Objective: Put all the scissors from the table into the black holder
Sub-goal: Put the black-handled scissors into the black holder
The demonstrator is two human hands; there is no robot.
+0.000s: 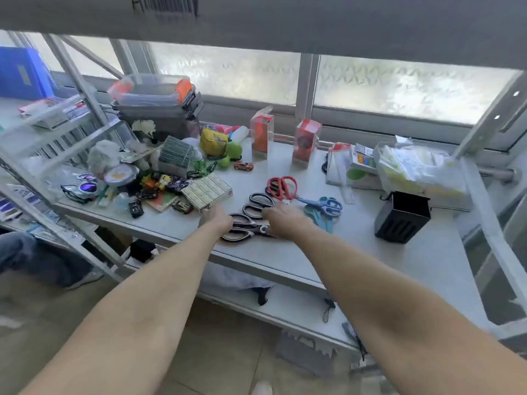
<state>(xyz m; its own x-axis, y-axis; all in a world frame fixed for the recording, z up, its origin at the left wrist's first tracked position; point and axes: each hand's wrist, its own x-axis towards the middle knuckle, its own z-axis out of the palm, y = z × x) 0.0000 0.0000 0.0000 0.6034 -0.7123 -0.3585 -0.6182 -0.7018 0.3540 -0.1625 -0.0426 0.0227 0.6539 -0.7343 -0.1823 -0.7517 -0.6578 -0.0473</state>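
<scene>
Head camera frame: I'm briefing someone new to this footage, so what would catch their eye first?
Two bare forearms reach in, left hand and right hand over black-handled scissors at the table's front. Beyond lie red scissors and blue scissors. The empty black holder stands at the right.

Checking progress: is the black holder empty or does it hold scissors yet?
It looks empty: the holder stands upright, nothing pokes above its rim. Its bottom is hidden.

You get soft daylight through the frosted glass window [405, 89] behind the pale grey worktop [285, 252]; edges bend and blur, shadows stay faint.
</scene>
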